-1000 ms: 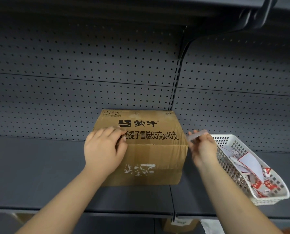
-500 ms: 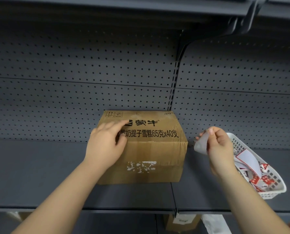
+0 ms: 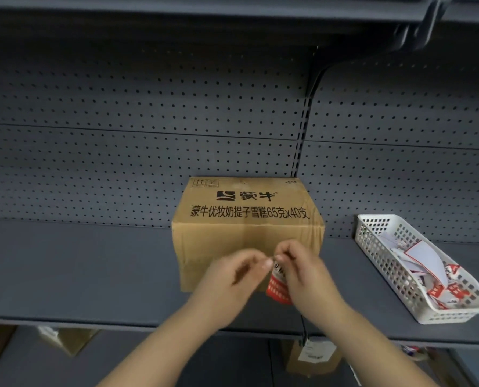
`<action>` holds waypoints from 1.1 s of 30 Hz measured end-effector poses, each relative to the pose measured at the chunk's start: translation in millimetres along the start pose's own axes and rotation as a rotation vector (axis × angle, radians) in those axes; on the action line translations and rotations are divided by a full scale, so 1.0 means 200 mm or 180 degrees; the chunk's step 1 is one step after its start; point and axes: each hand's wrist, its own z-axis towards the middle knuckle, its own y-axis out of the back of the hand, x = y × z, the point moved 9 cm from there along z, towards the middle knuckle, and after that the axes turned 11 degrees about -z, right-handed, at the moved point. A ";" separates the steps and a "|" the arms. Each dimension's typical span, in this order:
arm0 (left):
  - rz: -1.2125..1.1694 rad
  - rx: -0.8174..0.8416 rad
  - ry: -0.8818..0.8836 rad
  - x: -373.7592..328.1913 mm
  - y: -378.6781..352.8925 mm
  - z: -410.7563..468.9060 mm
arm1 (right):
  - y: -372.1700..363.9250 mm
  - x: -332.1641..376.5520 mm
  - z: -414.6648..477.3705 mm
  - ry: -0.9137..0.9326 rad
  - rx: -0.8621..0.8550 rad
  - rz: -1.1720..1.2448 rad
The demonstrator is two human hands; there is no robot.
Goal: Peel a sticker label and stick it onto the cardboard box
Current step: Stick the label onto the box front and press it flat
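Red-and-white sticker label [image 3: 278, 286] pinched at its top by left hand [image 3: 236, 275] and right hand [image 3: 302, 270] before the cardboard box [image 3: 246, 233]; blurred grips risk tearing or self-adhesion while peeling.

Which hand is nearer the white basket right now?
Right. The right hand is in front of the cardboard box, closer to the white basket; the left hand is further left.

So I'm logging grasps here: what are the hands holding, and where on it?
A red-and-white sticker label, pinched at its top edge between the fingertips of the left hand and right hand; the rest hangs down.
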 end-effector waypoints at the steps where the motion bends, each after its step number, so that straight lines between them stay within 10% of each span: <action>1: -0.0094 -0.0033 0.0056 0.04 -0.01 -0.02 | -0.06 0.00 -0.02 0.0039 0.0159 0.0052; 9: -0.0394 -0.0402 0.0928 0.29 0.05 -0.09 | -0.26 0.00 -0.06 0.0180 0.0493 -0.0048; 16: -0.1025 -0.0936 0.1248 0.41 0.09 -0.16 | -0.20 -0.19 -0.07 -0.0849 0.0097 0.0743; 24: -0.1460 -0.1433 0.1080 0.45 0.16 -0.16 | -0.22 -0.31 -0.11 -0.1370 0.0141 0.1609; 33: -0.1218 -0.1803 0.0642 0.44 0.21 -0.14 | -0.19 -0.28 -0.08 -0.0843 0.0072 0.0751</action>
